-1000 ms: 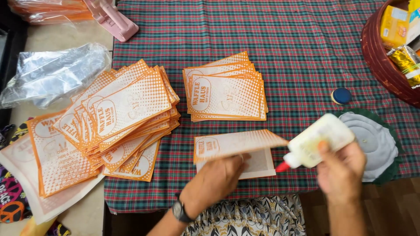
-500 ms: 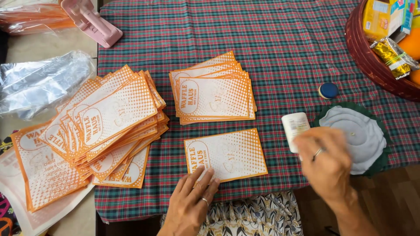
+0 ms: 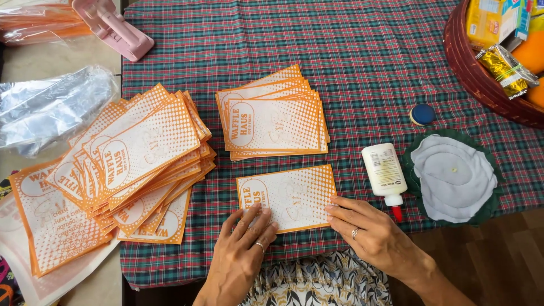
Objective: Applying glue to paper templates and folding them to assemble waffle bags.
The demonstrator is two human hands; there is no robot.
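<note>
At the near edge of the plaid tablecloth [image 3: 368, 68], an orange-and-white paper bag [image 3: 287, 197] lay flat. The left hand [image 3: 245, 246] and the right hand [image 3: 371, 232] pressed on it with fingers spread and flat, gripping nothing, probably to smooth it. A white glue bottle [image 3: 385, 173] lay beside the right hand, uncapped, its blue cap [image 3: 423, 114] apart. Two stacks of similar bags [image 3: 272, 119] [image 3: 136, 164] were further away. The wicker basket [image 3: 481, 79] held packets and an orange fruit.
</note>
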